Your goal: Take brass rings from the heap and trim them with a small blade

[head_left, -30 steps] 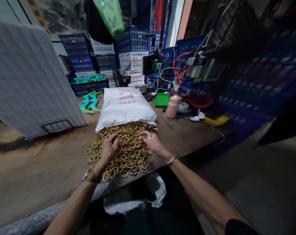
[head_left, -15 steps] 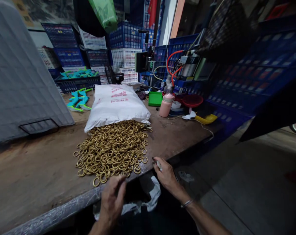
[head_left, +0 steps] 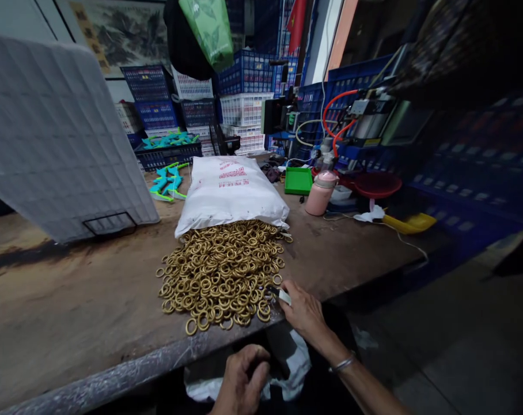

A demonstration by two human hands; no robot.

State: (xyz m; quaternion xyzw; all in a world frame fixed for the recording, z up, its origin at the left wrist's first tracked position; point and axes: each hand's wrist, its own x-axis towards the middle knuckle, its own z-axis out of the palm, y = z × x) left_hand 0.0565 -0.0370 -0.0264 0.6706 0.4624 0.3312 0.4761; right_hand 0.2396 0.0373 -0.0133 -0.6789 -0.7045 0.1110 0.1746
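A heap of brass rings (head_left: 222, 270) spills from the open mouth of a white sack (head_left: 231, 193) lying on the worn wooden table (head_left: 71, 305). My right hand (head_left: 302, 311) rests at the table's front edge by the heap's near right corner, fingers curled around a small white and dark object. My left hand (head_left: 242, 383) hangs below the table edge, fingers curled, over a white plastic bag (head_left: 294, 369). What it holds, if anything, is hidden.
A grey quilted panel (head_left: 49, 132) leans at the left. Teal parts (head_left: 166, 184) lie behind the sack. A pink bottle (head_left: 319, 193), green tray (head_left: 298, 180), red bowl (head_left: 376, 184) and yellow scoop (head_left: 408, 222) sit at the right. Stacked crates (head_left: 244, 86) fill the back.
Both hands left the ring heap and dropped toward the table's front edge. The left hand went below the edge over the plastic bag; the right stopped at the heap's near corner.
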